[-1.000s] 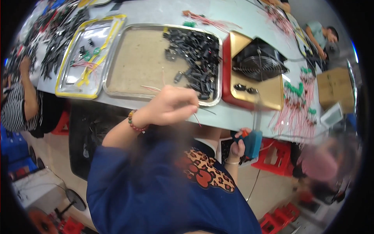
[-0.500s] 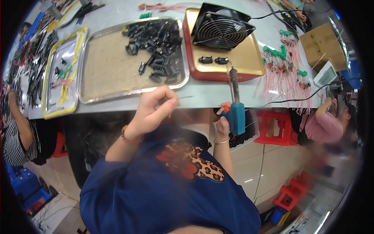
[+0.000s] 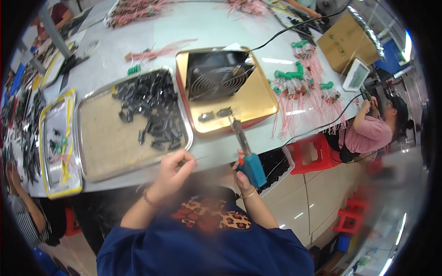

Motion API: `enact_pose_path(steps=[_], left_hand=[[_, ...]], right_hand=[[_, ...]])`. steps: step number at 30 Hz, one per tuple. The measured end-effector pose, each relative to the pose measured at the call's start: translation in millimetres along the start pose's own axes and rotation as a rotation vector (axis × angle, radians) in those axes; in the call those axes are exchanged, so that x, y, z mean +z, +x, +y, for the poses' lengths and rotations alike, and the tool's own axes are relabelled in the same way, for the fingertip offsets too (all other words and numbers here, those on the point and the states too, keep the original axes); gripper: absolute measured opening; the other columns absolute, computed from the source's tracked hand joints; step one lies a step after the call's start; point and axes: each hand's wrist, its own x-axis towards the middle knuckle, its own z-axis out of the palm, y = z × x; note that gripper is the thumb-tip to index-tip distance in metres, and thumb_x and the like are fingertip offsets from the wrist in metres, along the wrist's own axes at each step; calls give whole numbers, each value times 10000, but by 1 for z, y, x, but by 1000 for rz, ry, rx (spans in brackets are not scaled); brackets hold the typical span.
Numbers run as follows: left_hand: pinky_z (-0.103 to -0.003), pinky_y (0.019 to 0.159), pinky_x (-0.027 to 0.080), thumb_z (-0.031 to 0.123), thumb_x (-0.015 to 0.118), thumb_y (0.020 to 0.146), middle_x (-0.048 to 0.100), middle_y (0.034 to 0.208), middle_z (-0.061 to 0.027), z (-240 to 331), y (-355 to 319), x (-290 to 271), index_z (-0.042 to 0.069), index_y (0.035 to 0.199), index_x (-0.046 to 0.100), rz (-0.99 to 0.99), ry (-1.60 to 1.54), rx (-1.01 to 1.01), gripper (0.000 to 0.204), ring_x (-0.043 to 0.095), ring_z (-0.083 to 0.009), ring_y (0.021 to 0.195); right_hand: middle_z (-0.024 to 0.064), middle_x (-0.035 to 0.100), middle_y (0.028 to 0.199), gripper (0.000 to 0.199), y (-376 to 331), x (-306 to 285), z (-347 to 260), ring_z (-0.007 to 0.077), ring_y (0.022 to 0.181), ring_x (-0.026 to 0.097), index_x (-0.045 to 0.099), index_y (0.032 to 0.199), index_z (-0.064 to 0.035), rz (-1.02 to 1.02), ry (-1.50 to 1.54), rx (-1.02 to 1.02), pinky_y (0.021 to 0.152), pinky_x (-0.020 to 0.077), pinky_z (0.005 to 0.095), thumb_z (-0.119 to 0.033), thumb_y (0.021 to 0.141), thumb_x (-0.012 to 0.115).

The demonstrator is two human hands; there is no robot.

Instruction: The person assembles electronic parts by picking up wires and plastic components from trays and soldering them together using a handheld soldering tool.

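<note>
At the far left, a shallow yellow-rimmed metal tray (image 3: 59, 152) with a few small wires is shown on the grey worktable (image 3: 138, 41). Beside it, a larger rectangular steel tray (image 3: 108, 142) is seen, in whose upper right part a heap of small black plastic parts (image 3: 154, 110) is gathered. The left hand (image 3: 172, 170) is held at the near table edge, just below this tray's lower right corner; its fingers are pinched together, seemingly on a thin wire, though what is held is too small to be made out. A beaded bracelet (image 3: 148, 198) is worn on that wrist. To the right, a gold-coloured tray with a red rim (image 3: 258, 99) is shown, on which a square black cooling fan with a wire grille (image 3: 216, 76) and two small dark parts (image 3: 215, 114) are placed. The right hand (image 3: 243, 177) is closed around the blue handle of a soldering iron (image 3: 246, 149), whose metal tip is directed up toward the near edge of the gold tray. Further right, bundles of red and pink wires with green coiled ends (image 3: 304, 89) are spread on the table, a brown cardboard box (image 3: 347, 41) is set behind them, and a seated person in a pink shirt (image 3: 370, 131) is seen beyond the table edge.
</note>
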Motion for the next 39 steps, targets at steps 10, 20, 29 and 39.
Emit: enact_pose_path(steps=[10, 20, 29, 39], left_hand=[[-358, 567, 430, 80, 625, 753, 605, 722, -119, -36, -9, 3, 43, 767, 617, -96, 281, 349, 41, 564, -289, 641], [-367, 617, 452, 93, 610, 740, 614, 744, -136, -37, 0, 5, 41, 766, 611, -141, 334, 378, 58, 568, -320, 674], [-357, 569, 424, 92, 610, 767, 583, 689, -123, -36, -13, 9, 50, 753, 603, 2, 338, 296, 45, 555, -292, 629], [-312, 510, 398, 66, 605, 779, 552, 621, -95, -31, -3, 13, 24, 738, 594, 23, 307, 301, 60, 519, -219, 546]], right_hand=[[146, 625, 942, 423, -6, -17, 24, 284, 816, 605, 618, 983, 22, -12, -83, -30, 741, 478, 349, -236, 650, 662], [79, 595, 789, 334, -6, -8, -18, 156, 672, 574, 572, 951, 48, 57, -61, -211, 629, 464, 257, -178, 713, 632], [126, 558, 1044, 394, -28, -17, -11, 152, 758, 565, 467, 1148, 19, -6, -315, -136, 697, 468, 302, -106, 802, 606], [153, 601, 1028, 482, -10, 3, 26, 169, 737, 607, 477, 1153, 70, 84, 80, -177, 693, 485, 285, -118, 751, 666]])
